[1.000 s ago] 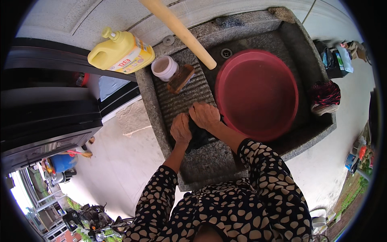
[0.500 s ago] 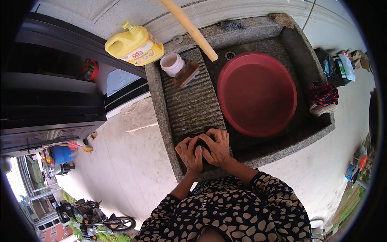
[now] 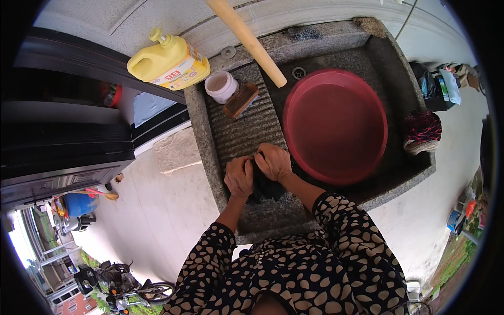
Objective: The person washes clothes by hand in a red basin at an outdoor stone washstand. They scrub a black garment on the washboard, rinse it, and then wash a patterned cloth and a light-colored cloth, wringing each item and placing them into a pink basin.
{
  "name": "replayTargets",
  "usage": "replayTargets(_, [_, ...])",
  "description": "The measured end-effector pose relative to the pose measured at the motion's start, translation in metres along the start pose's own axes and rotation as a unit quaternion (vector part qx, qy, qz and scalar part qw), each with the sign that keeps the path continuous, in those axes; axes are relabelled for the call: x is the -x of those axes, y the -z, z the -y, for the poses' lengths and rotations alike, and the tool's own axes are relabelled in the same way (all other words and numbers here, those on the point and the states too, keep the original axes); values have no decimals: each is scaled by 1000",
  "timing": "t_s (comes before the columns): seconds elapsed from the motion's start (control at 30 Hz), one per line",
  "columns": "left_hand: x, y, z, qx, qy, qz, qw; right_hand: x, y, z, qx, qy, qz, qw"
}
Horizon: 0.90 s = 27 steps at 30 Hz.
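A dark cloth (image 3: 269,190) lies bunched on the lower part of the ribbed stone washboard (image 3: 236,137), at the left of a stone sink (image 3: 201,144). My left hand (image 3: 240,177) is closed on the cloth's left side, its fingers curled under. Beside it and slightly farther up the ribs, my right hand (image 3: 273,161) grips the cloth too, knuckles up. Part of the cloth hangs back toward me below both hands. Farther up the board a wooden scrubbing brush (image 3: 241,101) leans by a white round tub (image 3: 221,87).
Right of the board sits a red plastic basin (image 3: 336,126) holding liquid. A pale wooden pole (image 3: 252,44) slants over the sink's back edge. A yellow pump jug (image 3: 170,62) stands at the back left corner. A dark red and black patterned bundle (image 3: 421,128) rests on the right rim.
Both hands have slid away from me up the ribs, drawing the cloth along. They are now a little farther apart, and more of the cloth shows beneath them.
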State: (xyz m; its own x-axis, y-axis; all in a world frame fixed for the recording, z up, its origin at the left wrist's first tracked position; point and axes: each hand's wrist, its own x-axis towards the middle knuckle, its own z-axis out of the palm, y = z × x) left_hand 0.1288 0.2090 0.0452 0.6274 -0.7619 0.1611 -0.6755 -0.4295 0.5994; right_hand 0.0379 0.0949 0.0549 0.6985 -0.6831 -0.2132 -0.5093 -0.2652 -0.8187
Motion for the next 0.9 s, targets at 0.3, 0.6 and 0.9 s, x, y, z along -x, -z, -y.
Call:
replayTargets(0.3, [4,26,9,168,41,133,976,-12,36,-61,-341,-214,-141,905])
replayTargets(0.6, [57,55,-26,-9,-113,180,977,56,179,69,-236,125,-281,922])
replayTargets(0.9, [86,22,9,-43,-62,116,990,56,278,112,-188,267,-470,820])
